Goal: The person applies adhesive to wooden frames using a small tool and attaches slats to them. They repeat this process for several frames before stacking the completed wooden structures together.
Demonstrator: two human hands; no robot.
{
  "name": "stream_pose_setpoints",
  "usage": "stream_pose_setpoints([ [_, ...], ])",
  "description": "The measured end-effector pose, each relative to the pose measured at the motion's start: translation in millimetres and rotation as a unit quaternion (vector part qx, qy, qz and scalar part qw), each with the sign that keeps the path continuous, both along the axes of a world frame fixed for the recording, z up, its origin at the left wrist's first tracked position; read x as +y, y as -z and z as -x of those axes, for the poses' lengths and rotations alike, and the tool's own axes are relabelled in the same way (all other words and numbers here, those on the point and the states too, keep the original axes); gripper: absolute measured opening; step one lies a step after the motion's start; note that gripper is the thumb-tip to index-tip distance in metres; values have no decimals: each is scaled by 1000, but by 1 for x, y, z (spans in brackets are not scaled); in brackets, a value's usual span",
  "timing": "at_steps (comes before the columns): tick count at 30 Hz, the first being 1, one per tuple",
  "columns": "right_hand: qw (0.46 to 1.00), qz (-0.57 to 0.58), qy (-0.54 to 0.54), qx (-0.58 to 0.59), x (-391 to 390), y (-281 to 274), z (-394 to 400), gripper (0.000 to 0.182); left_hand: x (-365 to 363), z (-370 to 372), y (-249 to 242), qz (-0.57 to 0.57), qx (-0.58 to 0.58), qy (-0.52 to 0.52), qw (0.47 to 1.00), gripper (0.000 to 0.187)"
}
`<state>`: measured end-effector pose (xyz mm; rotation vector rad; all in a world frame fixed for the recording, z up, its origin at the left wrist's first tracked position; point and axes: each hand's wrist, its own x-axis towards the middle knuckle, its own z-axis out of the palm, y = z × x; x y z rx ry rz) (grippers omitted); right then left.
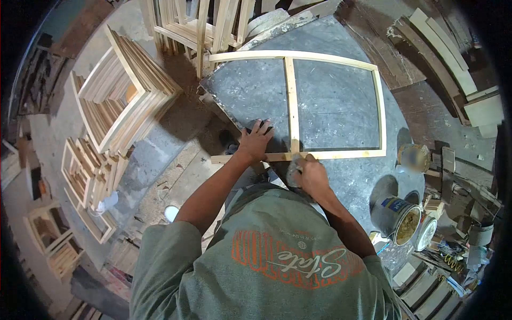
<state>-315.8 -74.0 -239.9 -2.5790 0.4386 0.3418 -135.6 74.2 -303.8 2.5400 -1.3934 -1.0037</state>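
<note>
A pale wooden frame (291,101) with a middle bar lies on the grey tabletop (341,122). My left hand (256,141) rests at the near rail, left of the middle bar, with its fingers spread. Beside the joint of middle bar and near rail, my right hand (312,173) is closed on a grey, crumpled-looking pad (294,169) that touches the rail. Whether the pad is cloth or an abrasive cannot be told. The rail's left end sticks out past the table edge.
Stacked wooden frames (125,98) stand to the left, and more frames (213,26) lean at the back. A bucket (392,216) with brownish contents and a round tin (413,158) sit at the right. Boards (442,53) lie at the far right.
</note>
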Motion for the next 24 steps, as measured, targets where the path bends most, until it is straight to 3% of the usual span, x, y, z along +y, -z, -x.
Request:
stream_pose_setpoints([
  [7,997,21,-23,78,-6,-2,0,37,1,0,-5,1,7,0,1000,109],
  [10,999,5,35,-2,-5,5,-3,37,0,0,0,9,0,-1,1000,108],
  [16,994,-3,-39,98,-23,3,-12,38,0,0,4,8,1,-4,1000,109],
  [20,999,7,26,-42,-50,0,-43,39,0,2,2,8,-5,-7,1000,107],
  [24,994,39,-3,-106,-69,30,-64,39,0,1,0,8,4,-7,1000,108],
])
